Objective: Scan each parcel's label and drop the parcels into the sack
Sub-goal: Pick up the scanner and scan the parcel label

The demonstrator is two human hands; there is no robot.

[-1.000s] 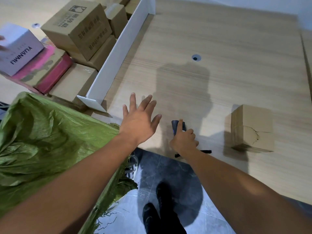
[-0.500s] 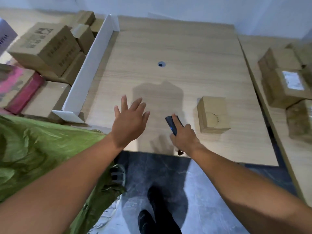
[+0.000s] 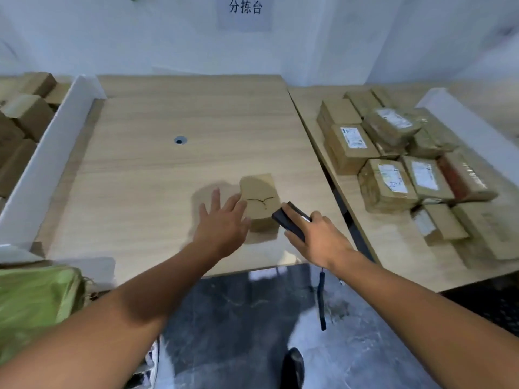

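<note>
A small brown cardboard parcel (image 3: pixel 259 196) with a cracked top stands near the front of the wooden table (image 3: pixel 157 175). My left hand (image 3: pixel 222 226) is open, fingers spread, its fingertips at the parcel's left side. My right hand (image 3: pixel 317 238) is shut on a black handheld scanner (image 3: pixel 290 219), whose head sits just right of the parcel; its strap (image 3: pixel 321 301) dangles below the wrist. The green woven sack (image 3: pixel 33 304) shows at the lower left, beside the table's front edge.
A pile of labelled brown parcels (image 3: pixel 398 164) covers the adjoining table on the right. A white divider (image 3: pixel 47 161) fences off more boxes (image 3: pixel 22 127) at the left. A dark cable hole (image 3: pixel 180 140) marks the table's middle. Dark floor and my shoe (image 3: pixel 292 366) lie below.
My view has risen and swung right, bringing the wall and right-hand pile into sight. Both hands moved forward to the small parcel; the left now reaches its side and the scanner is beside it.
</note>
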